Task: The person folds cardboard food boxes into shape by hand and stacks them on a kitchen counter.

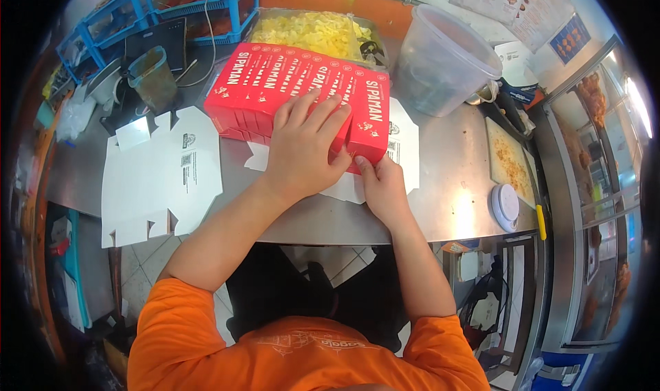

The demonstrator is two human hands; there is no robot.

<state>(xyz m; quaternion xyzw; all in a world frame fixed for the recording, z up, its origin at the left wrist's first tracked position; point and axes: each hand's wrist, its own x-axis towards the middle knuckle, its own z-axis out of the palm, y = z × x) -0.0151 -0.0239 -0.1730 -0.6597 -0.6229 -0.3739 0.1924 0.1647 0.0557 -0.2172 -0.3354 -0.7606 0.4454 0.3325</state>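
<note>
A row of red folded cardboard boxes (258, 99) with white lettering stands across the middle of the steel table. My left hand (306, 140) lies over the row, fingers across the tops and thumb down by a gap at the right end. My right hand (385, 188) pinches the near lower corner of the rightmost red box (369, 119), thumb on its front; its other fingers are partly hidden. This box stands slightly apart from the row. A flat white carton blank (161, 185) lies at the left, and another white blank (407, 143) shows partly beneath the boxes.
Behind the boxes stands a tray of yellow food pieces (309, 30). A large translucent bucket (443, 61) is at the back right, near a cutting board with crumbs (509, 154) and a round white lidded container (505, 207). Blue crates (196, 13) stand back left; a glass food cabinet (584, 185) borders the right.
</note>
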